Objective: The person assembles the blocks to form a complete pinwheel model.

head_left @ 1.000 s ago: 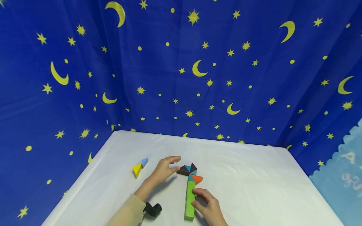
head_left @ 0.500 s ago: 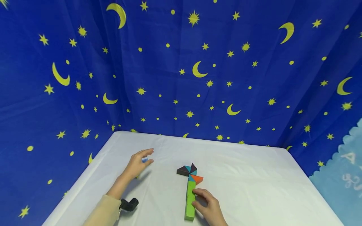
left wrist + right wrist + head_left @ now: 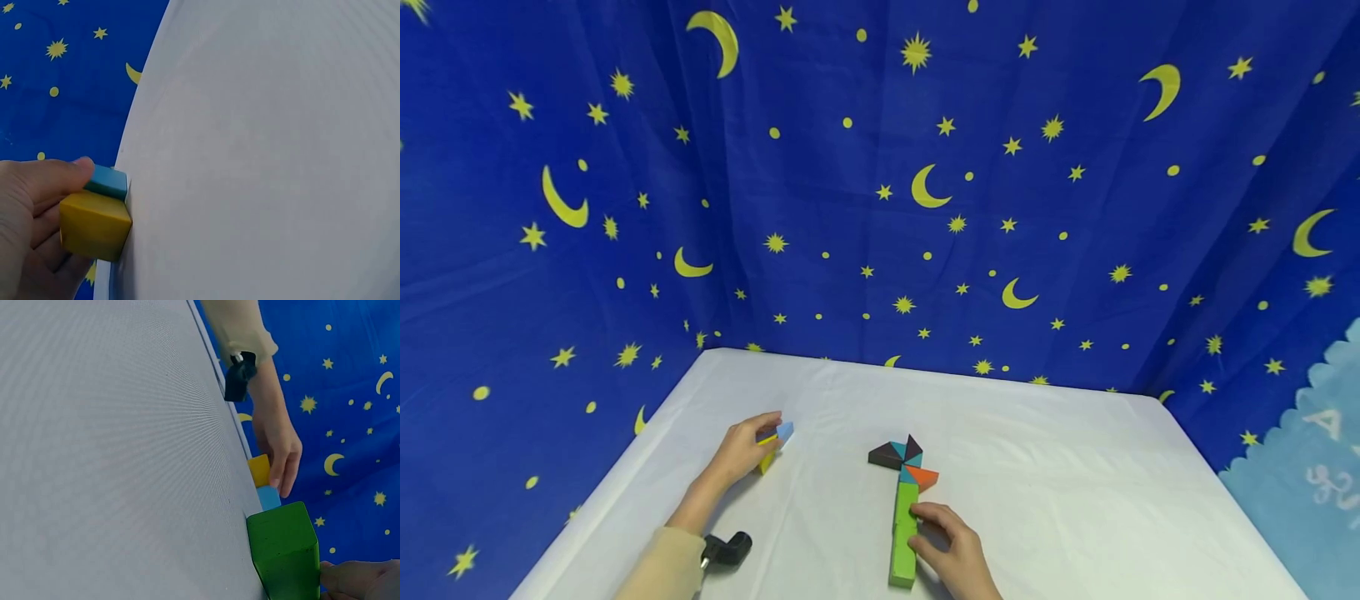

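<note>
My left hand (image 3: pixel 739 452) holds a yellow triangular block (image 3: pixel 766 460) at the table's left side, its fingers bent around it. Just beyond, a light blue triangular block (image 3: pixel 785 432) lies against the yellow one; the left wrist view shows a fingertip close to this blue piece (image 3: pixel 107 181). Near the front middle, my right hand (image 3: pixel 958 550) touches the right side of two green blocks (image 3: pixel 905 533) laid end to end, thumb and finger both on that side. At their far end sit black (image 3: pixel 887 454), teal and orange (image 3: pixel 925 478) triangular blocks, fanned out together.
A white cloth covers the table (image 3: pixel 1075 483). Blue curtain (image 3: pixel 820 183) with yellow moons and stars stands behind and at the sides. A black device (image 3: pixel 727 550) is strapped at the left wrist. A pale blue cloth (image 3: pixel 1322 450) hangs at the right.
My left hand has moved left from beside the black blocks, then down onto the yellow block. The right hand stays beside the green blocks, which have not moved.
</note>
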